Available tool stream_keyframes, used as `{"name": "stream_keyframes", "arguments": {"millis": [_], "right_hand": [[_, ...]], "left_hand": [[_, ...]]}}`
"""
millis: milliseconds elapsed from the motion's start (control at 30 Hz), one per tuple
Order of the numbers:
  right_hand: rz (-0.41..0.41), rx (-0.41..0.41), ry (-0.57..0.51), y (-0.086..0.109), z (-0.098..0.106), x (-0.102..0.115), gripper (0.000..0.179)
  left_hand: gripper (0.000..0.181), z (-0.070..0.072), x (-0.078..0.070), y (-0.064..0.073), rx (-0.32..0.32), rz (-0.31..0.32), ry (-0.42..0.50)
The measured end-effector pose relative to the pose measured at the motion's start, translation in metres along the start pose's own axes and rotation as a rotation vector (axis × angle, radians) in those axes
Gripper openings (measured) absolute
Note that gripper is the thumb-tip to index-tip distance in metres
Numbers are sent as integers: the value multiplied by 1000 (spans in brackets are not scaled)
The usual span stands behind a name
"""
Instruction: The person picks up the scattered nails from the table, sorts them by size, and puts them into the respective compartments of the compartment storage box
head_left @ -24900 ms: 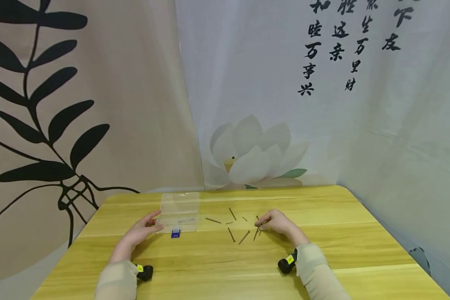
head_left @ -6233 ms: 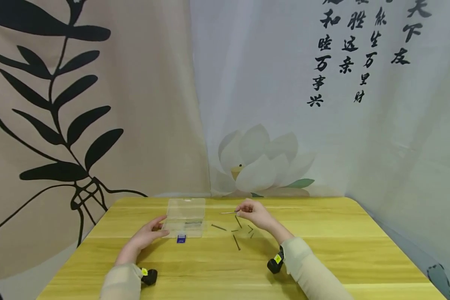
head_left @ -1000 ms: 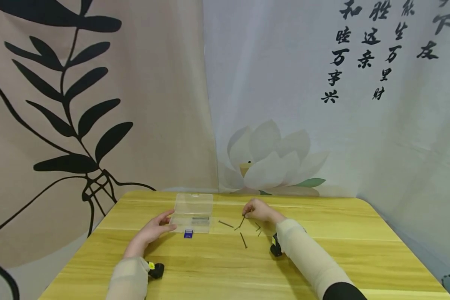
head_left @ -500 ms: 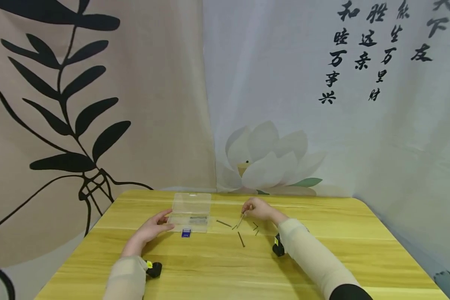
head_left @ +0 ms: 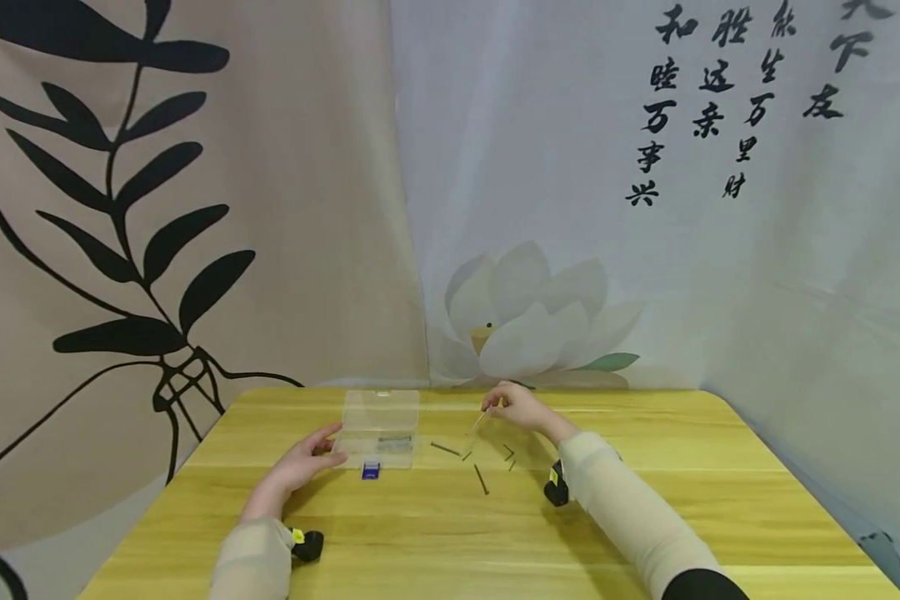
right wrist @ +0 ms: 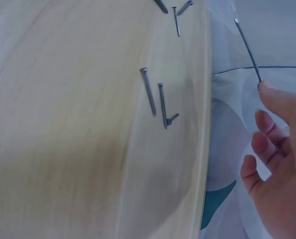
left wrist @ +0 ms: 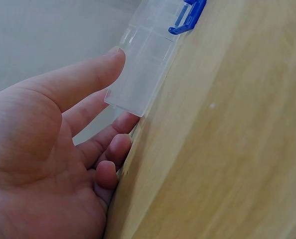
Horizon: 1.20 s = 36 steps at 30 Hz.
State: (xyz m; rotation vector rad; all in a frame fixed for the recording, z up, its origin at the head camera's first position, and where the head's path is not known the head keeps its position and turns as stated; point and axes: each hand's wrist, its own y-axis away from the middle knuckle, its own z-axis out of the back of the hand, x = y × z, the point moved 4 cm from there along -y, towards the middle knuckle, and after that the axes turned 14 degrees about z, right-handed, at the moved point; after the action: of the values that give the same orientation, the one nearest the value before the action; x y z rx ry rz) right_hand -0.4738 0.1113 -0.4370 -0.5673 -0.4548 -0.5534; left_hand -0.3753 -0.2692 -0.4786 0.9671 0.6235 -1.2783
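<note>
My right hand point(head_left: 521, 407) pinches a long thin nail point(right wrist: 247, 49) by one end, above the far part of the table; its other fingers curl loosely. My left hand point(head_left: 297, 467) holds the left edge of an open clear plastic box point(head_left: 352, 457), thumb at the front corner and fingers along the side. In the left wrist view, the fingertips meet the corner of the box, beside its blue latch point(left wrist: 189, 19). Several nails point(head_left: 395, 440) lie inside the box. Between box and right hand, more loose nails point(head_left: 482, 479), long and short, are scattered over the wood.
The wooden table point(head_left: 420, 542) ends at a far edge close behind the box and right hand. A printed cloth backdrop point(head_left: 330, 208) hangs behind it. The box's transparent lid point(head_left: 381, 411) leans back, raised. Black wrist cameras point(head_left: 311, 546) sit on both wrists.
Over the last second my right hand has raised the nail off the table, away from the others. Since the oldest frame, fewer nails lie on the table and more in the box. The left hand stays put.
</note>
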Motion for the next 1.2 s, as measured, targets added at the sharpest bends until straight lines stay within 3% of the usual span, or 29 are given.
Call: {"name": "stream_keyframes", "arguments": {"millis": [633,833,1200], "right_hand": [[16,-124,-121,-1,3,5,15],[-30,-142,-157,-7,5,8,18],[-48,-156,-161,-20,8,15,15]], "left_hand": [[71,0,2,-1,12,-21,-16],[70,1,2,-2,9,-49,-36],[71,2,0,-2,14,-19,-1]]}}
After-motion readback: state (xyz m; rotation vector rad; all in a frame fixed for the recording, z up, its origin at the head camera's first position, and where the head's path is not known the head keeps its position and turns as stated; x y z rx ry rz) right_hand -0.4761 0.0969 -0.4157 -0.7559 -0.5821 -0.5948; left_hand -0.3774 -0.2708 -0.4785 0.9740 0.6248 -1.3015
